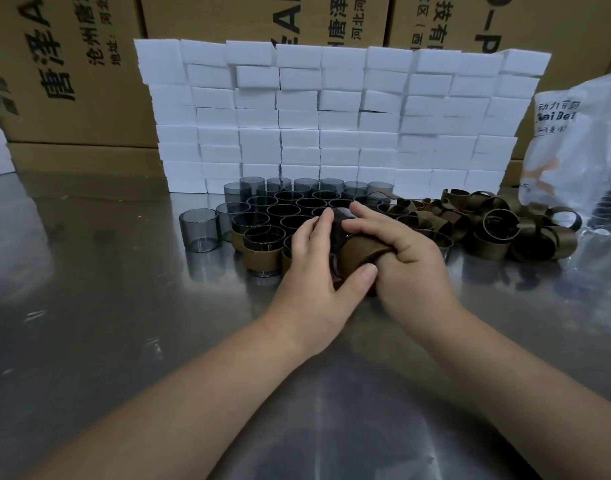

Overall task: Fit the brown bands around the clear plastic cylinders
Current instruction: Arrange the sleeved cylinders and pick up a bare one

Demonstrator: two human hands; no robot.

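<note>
Both hands meet at the centre of the metal table around one clear plastic cylinder with a brown band [357, 256] wrapped on it. My left hand [318, 268] grips it from the left, thumb pressed on the band's near side. My right hand [404, 258] curls over the top and right, with its thumb tucked under the band. The cylinder itself is mostly hidden. Behind stand several smoky clear cylinders [286, 211]; a few at the front left wear a brown band [260, 254]. A heap of loose brown bands [494, 226] lies to the right.
A wall of stacked white blocks [335, 116] stands behind the cylinders, with cardboard boxes [72, 71] behind it. A printed plastic bag [581, 150] sits at the far right. One lone cylinder [198, 230] stands at the left. The reflective metal table [89, 323] stretches towards me.
</note>
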